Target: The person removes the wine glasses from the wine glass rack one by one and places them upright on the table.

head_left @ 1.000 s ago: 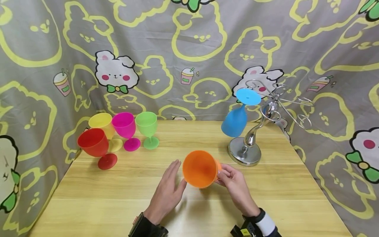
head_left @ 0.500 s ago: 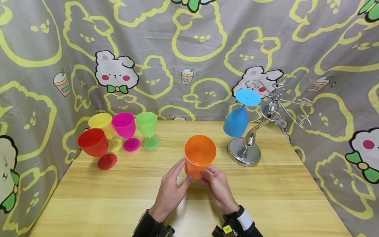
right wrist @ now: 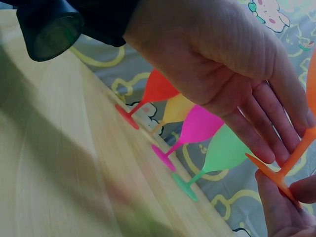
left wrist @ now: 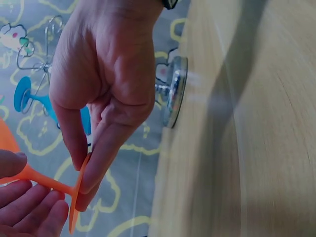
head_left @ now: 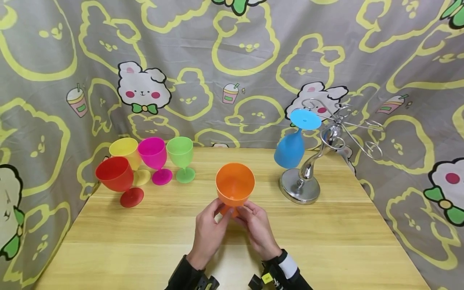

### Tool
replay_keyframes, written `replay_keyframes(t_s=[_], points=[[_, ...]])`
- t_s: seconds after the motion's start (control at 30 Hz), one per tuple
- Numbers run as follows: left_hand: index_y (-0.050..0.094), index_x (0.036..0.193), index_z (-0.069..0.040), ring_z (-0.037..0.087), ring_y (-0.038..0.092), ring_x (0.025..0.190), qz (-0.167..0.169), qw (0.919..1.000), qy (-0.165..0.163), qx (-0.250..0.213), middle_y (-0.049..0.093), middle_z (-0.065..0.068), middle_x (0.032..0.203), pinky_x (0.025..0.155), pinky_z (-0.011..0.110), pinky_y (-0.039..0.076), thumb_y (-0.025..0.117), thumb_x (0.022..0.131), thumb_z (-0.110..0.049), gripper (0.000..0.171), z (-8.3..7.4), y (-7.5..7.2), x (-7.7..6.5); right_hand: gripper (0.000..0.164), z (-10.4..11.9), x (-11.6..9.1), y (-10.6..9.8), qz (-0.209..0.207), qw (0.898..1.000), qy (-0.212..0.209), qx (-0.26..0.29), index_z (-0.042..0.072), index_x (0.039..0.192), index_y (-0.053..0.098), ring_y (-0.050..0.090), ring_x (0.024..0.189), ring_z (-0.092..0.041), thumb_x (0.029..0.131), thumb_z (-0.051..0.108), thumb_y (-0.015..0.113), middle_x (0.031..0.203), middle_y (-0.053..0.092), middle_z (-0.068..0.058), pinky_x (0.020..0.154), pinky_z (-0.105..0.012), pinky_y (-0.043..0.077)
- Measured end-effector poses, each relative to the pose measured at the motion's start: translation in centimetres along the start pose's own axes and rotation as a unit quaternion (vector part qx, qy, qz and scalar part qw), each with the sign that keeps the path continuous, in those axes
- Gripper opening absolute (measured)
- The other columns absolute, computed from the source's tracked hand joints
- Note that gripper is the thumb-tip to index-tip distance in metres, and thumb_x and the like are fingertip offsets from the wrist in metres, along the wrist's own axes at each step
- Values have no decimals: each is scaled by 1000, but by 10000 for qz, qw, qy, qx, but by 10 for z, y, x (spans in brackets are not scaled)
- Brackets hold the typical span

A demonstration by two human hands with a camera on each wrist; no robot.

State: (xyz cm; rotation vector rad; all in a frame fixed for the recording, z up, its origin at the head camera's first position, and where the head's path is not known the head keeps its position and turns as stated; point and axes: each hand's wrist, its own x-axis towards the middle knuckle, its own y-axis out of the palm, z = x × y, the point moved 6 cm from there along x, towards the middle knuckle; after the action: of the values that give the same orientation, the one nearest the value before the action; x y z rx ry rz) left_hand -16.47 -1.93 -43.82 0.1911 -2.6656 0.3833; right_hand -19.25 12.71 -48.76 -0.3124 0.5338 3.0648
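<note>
Both hands hold an orange plastic goblet (head_left: 235,183) over the middle of the table, its mouth tipped toward the head camera. My left hand (head_left: 210,231) has its thumb and fingers about the stem, just under the bowl. My right hand (head_left: 259,229) pinches the foot; in the left wrist view the orange foot (left wrist: 75,202) sits between that hand's thumb and fingers. A blue goblet (head_left: 290,150) hangs upside down by its foot from a silver metal glass rack (head_left: 307,167) at the back right.
At the back left, red (head_left: 115,175), yellow (head_left: 125,149), magenta (head_left: 153,154) and green (head_left: 180,152) goblets stand upright close together. The rack's wire arms with looped ends (head_left: 373,149) reach out to the right. A patterned grey curtain (head_left: 195,52) surrounds the wooden table (head_left: 326,249).
The orange goblet has moved away from me and then slightly left, turning more upright. My left hand has come from beside it to grip it. The hanging blue goblet has swung slightly right.
</note>
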Motion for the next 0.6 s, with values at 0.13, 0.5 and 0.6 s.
replay_keyframes(t_s=[0.13,0.5,0.6], points=[[76,122,-2,28,79,110,-171,9998,-100,-20,81,12,118,98,45,66,82,92,3,32,2,-2,1,33,-2,-2,3,50,9999,71,-127,-13,137,63,74,92,-10,107,2,58,111,76,-3,87,-24,66],[77,119,-2,20,77,96,-446,9985,-158,270,82,9,108,89,44,69,83,91,3,29,4,-5,0,37,-7,-8,6,151,9994,253,-193,-11,141,62,74,92,-10,108,4,59,113,77,-4,89,-24,66],[77,119,-2,20,77,95,-488,9982,-206,277,82,9,107,88,43,69,83,91,3,29,5,-6,0,38,-8,-9,7,172,9992,291,-209,-11,142,60,74,93,-10,108,5,59,114,77,-4,88,-24,65]])
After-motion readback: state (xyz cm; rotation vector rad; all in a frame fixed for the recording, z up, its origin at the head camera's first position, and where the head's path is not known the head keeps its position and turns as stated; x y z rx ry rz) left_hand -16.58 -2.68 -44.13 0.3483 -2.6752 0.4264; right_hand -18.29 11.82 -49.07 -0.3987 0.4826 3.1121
